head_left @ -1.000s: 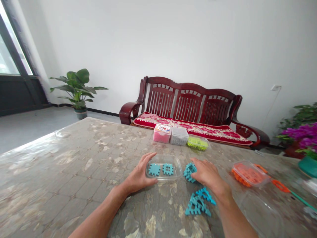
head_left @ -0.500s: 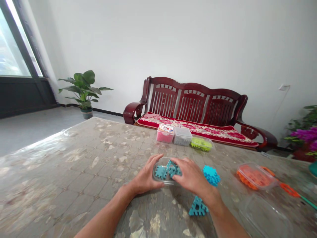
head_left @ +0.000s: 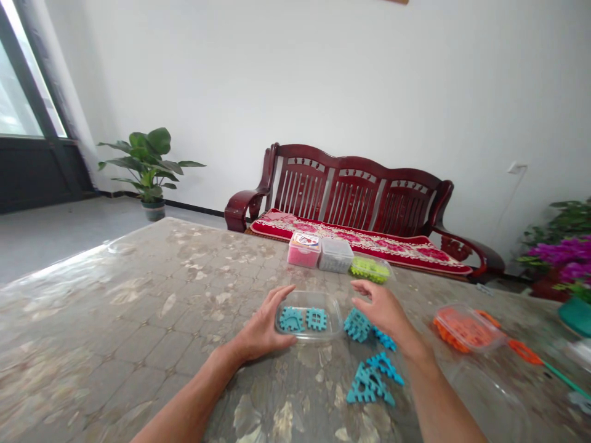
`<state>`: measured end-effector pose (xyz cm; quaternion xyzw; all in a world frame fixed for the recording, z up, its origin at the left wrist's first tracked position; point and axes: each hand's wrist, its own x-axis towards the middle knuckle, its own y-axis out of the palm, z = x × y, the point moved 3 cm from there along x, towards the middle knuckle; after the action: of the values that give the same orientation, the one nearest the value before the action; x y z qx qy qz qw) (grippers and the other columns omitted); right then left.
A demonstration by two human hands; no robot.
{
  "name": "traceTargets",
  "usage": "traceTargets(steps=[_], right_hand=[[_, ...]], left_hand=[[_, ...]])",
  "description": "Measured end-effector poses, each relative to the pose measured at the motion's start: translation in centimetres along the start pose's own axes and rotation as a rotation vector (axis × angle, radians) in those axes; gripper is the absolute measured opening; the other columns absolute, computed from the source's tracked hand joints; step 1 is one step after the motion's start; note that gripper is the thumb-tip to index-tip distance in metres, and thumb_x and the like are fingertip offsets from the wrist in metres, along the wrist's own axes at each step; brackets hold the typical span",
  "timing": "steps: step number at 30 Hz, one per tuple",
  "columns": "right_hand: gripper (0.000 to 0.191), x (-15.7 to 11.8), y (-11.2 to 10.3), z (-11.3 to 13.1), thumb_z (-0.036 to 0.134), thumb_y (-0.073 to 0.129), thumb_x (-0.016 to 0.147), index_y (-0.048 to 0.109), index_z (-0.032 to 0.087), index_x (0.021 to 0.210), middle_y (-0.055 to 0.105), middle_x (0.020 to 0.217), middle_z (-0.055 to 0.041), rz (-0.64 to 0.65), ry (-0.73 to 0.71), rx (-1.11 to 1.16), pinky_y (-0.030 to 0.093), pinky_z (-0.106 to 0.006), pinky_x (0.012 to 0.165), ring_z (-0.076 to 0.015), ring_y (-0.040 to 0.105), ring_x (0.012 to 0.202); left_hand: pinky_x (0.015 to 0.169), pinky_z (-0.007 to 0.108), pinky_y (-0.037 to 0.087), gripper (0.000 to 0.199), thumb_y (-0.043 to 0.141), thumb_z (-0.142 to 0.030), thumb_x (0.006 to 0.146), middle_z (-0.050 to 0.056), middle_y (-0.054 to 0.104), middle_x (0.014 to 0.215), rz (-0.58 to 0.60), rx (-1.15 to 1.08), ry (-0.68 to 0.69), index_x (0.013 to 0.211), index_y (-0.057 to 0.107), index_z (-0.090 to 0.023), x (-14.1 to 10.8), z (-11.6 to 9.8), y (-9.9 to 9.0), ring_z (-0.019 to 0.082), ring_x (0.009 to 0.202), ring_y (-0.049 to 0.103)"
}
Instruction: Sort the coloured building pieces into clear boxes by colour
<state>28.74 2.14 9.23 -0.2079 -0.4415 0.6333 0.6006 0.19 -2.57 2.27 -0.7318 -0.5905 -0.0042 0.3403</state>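
Clear plastic tub [head_left: 318, 336] in the left hand's [head_left: 266, 326] grip; the right hand [head_left: 381, 307], grip parted, has withdrawn towards turquoise blocks [head_left: 357, 326], apparently leaving another inside.

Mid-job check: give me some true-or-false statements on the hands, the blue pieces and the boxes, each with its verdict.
1. The left hand spans the left end of the open, clear plastic tub. True.
2. Toothed blue plastic pieces lie inside the tub. True.
3. The right hand is pinching another such piece. False: its thumb and fingers stand apart, with no piece seen between them.
4. The orange plastic pieces lie to the left of the tub. False: the orange plastic pieces lie to its right, farther right than the right hand.
5. The pink plastic box with a printed lid stands beside the translucent grey plastic box. True.
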Motion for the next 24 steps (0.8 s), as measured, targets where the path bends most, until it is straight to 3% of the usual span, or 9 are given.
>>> traceTargets(steps=[4, 7, 14, 18, 24], right_hand=[[0.054, -0.8, -0.4, -0.7, 0.027, 0.069, 0.068, 0.067, 0.021, 0.122, 0.071, 0.121, -0.0102, 0.185, 0.044, -0.208, 0.049, -0.043, 0.097, -0.0293, 0.065, 0.111], [0.062, -1.6, -0.3, -0.4, 0.030, 0.075, 0.062, 0.066, 0.025, 0.124, 0.070, 0.122, -0.0099, 0.232, 0.099, -0.348, 0.049, -0.045, 0.094, -0.0343, 0.063, 0.113], [0.062, -2.1, 0.8, -0.6, 0.025, 0.073, 0.060, 0.067, 0.028, 0.121, 0.075, 0.109, -0.0076, 0.184, 0.085, -0.461, 0.049, -0.039, 0.086, -0.0324, 0.066, 0.105], [0.056, -2.1, 0.2, -0.4, 0.024, 0.069, 0.065, 0.067, 0.028, 0.121, 0.075, 0.111, -0.0074, 0.155, 0.083, -0.459, 0.050, -0.039, 0.084, -0.0309, 0.068, 0.102], [0.051, -2.1, -0.9, 3.1, 0.024, 0.065, 0.075, 0.064, 0.023, 0.126, 0.069, 0.125, -0.0082, 0.052, -0.059, -0.316, 0.046, -0.042, 0.100, -0.0287, 0.063, 0.115]], left_hand=[[0.119, 0.051, 0.029, 0.092, 0.074, -0.019, 0.067, 0.012, 0.038, 0.148, 0.001, 0.013, 0.000, 0.149, 0.033, -0.024, 0.1, 0.0, -0.3, 0.033, 0.140, 0.036], [0.119, 0.052, 0.029, 0.091, 0.073, -0.019, 0.067, 0.012, 0.038, 0.148, 0.000, 0.025, 0.004, 0.148, 0.034, -0.023, 0.1, -0.2, -0.3, 0.033, 0.140, 0.037], [0.119, 0.052, 0.028, 0.091, 0.074, -0.020, 0.067, 0.011, 0.038, 0.148, 0.006, 0.030, 0.007, 0.148, 0.034, -0.024, 0.1, -0.1, -0.2, 0.033, 0.140, 0.036], [0.119, 0.052, 0.028, 0.091, 0.075, -0.021, 0.068, 0.012, 0.037, 0.149, 0.011, 0.027, 0.009, 0.148, 0.033, -0.024, 0.2, 0.1, -0.2, 0.033, 0.141, 0.035], [0.119, 0.052, 0.028, 0.090, 0.075, -0.023, 0.068, 0.012, 0.036, 0.149, 0.021, 0.019, 0.003, 0.148, 0.033, -0.023, 0.2, 0.0, -0.2, 0.033, 0.141, 0.035]])
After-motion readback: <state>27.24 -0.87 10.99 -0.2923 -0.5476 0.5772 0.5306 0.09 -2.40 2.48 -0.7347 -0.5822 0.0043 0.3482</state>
